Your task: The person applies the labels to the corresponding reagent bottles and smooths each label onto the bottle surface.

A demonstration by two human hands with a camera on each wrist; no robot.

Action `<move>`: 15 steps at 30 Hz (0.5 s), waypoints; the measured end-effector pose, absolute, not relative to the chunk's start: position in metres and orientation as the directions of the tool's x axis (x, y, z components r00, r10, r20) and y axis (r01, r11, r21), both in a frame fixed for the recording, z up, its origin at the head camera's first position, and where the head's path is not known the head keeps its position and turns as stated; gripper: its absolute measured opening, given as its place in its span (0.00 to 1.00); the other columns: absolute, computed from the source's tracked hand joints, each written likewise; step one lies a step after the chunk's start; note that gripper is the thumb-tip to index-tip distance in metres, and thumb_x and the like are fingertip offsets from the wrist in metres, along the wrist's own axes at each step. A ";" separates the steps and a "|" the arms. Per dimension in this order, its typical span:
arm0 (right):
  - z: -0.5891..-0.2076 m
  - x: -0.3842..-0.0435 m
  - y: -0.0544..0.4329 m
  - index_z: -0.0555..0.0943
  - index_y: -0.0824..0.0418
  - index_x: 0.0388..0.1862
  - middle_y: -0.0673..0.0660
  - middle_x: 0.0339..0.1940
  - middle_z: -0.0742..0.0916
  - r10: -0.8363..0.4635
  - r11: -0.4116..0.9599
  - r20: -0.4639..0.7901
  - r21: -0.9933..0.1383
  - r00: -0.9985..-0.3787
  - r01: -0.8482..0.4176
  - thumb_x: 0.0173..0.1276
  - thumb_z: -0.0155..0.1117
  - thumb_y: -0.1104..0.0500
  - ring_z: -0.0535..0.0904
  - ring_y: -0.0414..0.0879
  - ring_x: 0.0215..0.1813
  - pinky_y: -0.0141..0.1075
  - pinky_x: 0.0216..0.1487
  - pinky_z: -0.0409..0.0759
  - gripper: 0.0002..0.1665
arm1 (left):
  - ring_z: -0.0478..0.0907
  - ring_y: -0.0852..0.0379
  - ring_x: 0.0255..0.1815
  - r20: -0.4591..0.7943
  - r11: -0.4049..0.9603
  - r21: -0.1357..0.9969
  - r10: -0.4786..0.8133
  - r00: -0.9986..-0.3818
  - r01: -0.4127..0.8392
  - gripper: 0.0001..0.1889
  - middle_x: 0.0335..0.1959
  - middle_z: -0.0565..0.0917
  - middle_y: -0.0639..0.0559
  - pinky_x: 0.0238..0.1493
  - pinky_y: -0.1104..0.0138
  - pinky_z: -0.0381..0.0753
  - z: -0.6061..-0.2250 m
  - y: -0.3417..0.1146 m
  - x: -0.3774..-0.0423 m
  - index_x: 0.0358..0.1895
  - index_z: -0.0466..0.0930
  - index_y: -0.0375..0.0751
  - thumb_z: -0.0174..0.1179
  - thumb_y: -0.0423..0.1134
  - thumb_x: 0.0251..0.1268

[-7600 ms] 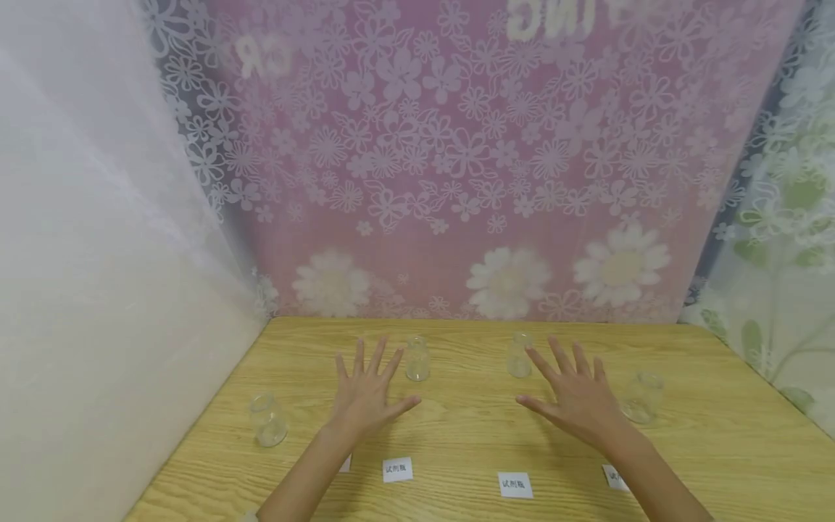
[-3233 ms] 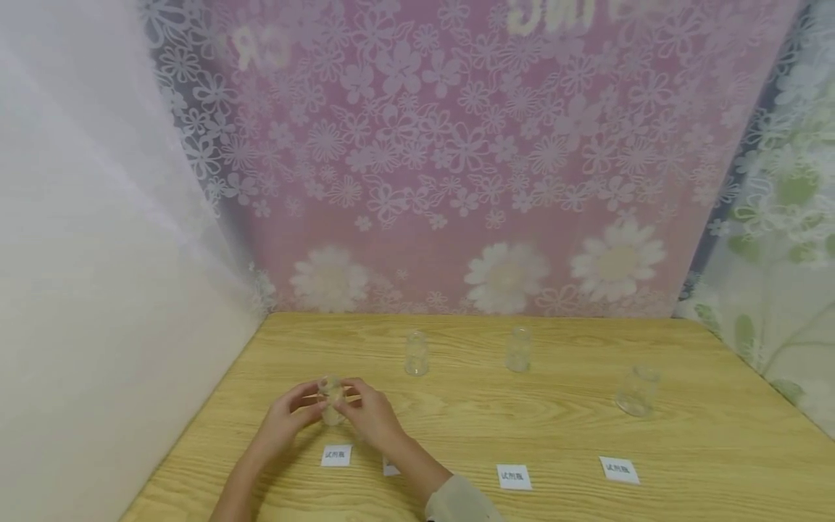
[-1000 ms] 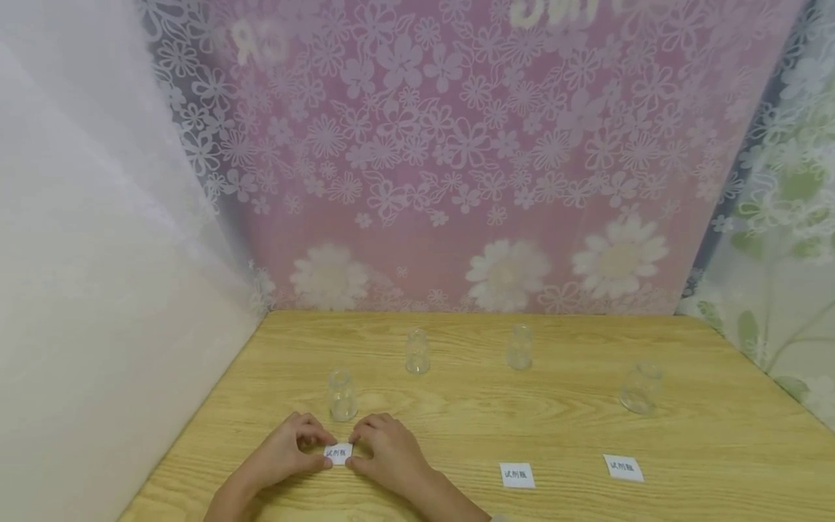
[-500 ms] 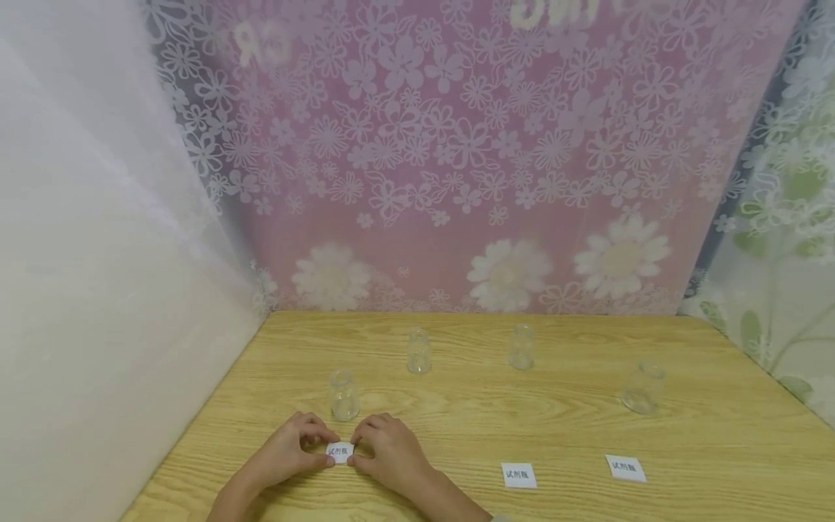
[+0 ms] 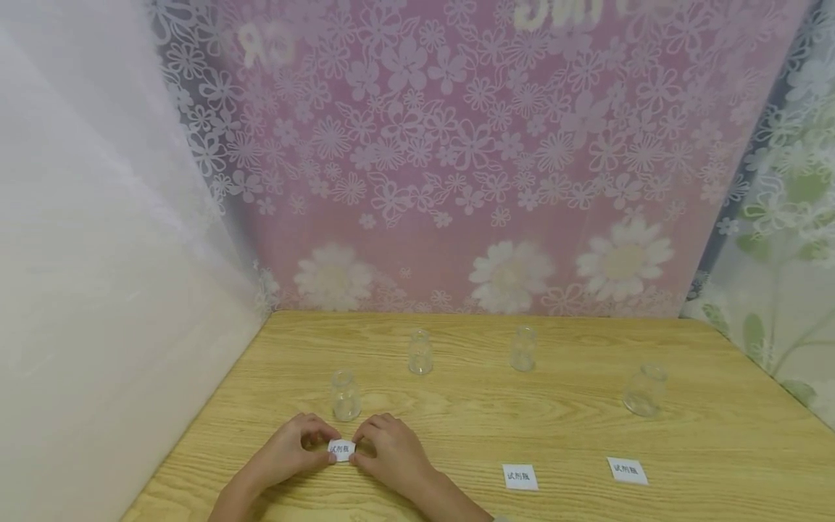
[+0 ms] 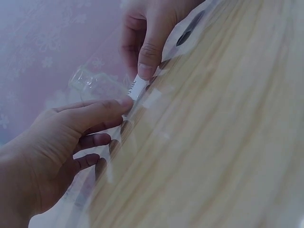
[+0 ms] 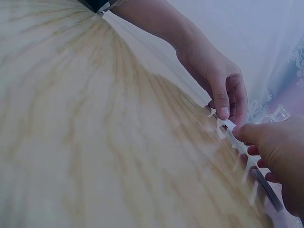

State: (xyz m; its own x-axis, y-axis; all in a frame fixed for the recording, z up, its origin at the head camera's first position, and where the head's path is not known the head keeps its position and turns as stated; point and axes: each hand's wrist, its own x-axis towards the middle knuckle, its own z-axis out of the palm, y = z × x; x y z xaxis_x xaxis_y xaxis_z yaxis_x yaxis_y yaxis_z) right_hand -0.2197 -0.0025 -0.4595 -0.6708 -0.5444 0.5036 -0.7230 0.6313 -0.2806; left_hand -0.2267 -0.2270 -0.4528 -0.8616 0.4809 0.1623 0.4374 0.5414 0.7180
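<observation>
Low over the table's left half, a small white paper label (image 5: 341, 449) with printed characters is held between both hands. My left hand (image 5: 287, 453) pinches its left edge between thumb and fingers, and my right hand (image 5: 394, 453) pinches the right edge the same way. The label (image 6: 136, 88) bows slightly between the thumbs. Just behind it stands a clear glass bottle (image 5: 346, 397), upright and apart from the fingers. In the right wrist view only a sliver of the label (image 7: 230, 125) shows between the fingertips.
More clear glass bottles stand farther off: one at back centre (image 5: 420, 353), another bottle (image 5: 523, 349) right of it, and a wider-looking bottle (image 5: 645, 390) at right. Two white labels, a nearer label (image 5: 520, 477) and a right label (image 5: 628, 470), lie on the wood-grain table (image 5: 457, 406).
Both hands, first spread over the table, gripped the left bottle and moved it rightward, then released it. They came to the label in front; in the last second it has bent slightly.
</observation>
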 end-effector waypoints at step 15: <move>-0.457 -0.218 -0.003 0.82 0.54 0.36 0.44 0.39 0.82 -0.523 0.639 0.528 -0.277 -0.670 -0.717 0.54 0.70 0.49 0.75 0.37 0.44 0.28 0.46 0.74 0.14 | 0.71 0.54 0.38 0.137 0.444 0.816 0.471 -0.871 0.369 0.11 0.38 0.76 0.51 0.39 0.67 0.73 -0.452 -0.229 -0.228 0.44 0.80 0.41 0.61 0.40 0.60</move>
State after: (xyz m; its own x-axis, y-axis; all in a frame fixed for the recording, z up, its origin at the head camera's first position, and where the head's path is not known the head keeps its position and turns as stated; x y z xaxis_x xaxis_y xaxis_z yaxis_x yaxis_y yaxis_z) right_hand -0.2185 -0.0031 -0.4575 -0.6696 -0.5225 0.5278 -0.7172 0.6395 -0.2769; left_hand -0.2284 -0.2286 -0.4524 -0.8713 0.4713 0.1369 0.3687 0.4444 0.8164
